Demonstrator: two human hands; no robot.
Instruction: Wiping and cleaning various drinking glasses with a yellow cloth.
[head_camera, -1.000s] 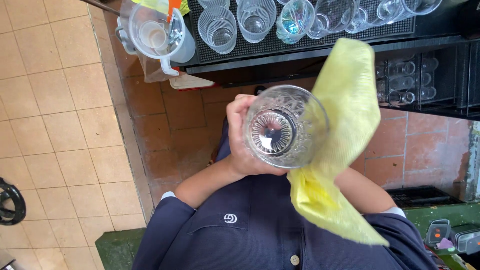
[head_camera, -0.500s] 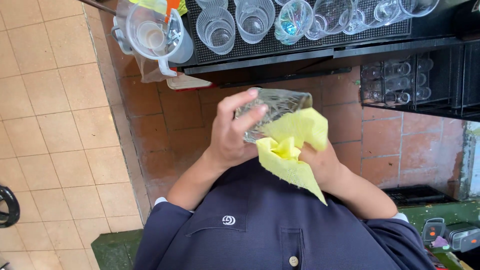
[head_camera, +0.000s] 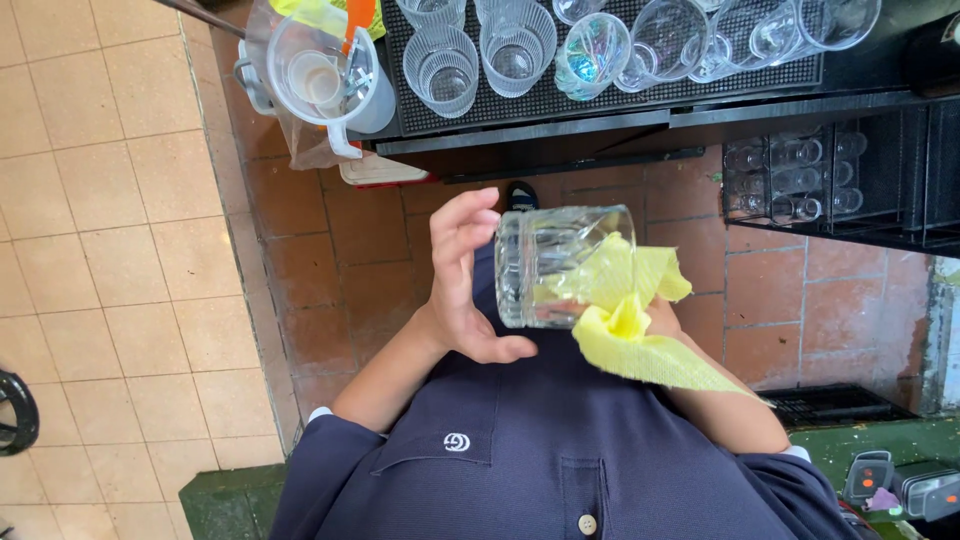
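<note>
A clear ribbed drinking glass (head_camera: 545, 265) lies on its side in front of my chest, its base toward the left. My left hand (head_camera: 462, 280) cups that base, fingers spread around it. A yellow cloth (head_camera: 635, 320) is pushed into the glass's mouth on the right and hangs out below it. My right hand (head_camera: 662, 318) is mostly hidden behind the cloth and grips it. My dark blue shirt fills the lower frame.
A black rubber mat (head_camera: 600, 95) on the counter above holds several upturned clear glasses (head_camera: 440, 68). A clear plastic jug (head_camera: 325, 85) stands at its left end. A rack of small glasses (head_camera: 795, 180) sits under the counter. Tiled floor lies on the left.
The glass has turned from facing the camera to lying sideways. The yellow cloth, first draped wide over my right hand, is now bunched into the glass's mouth.
</note>
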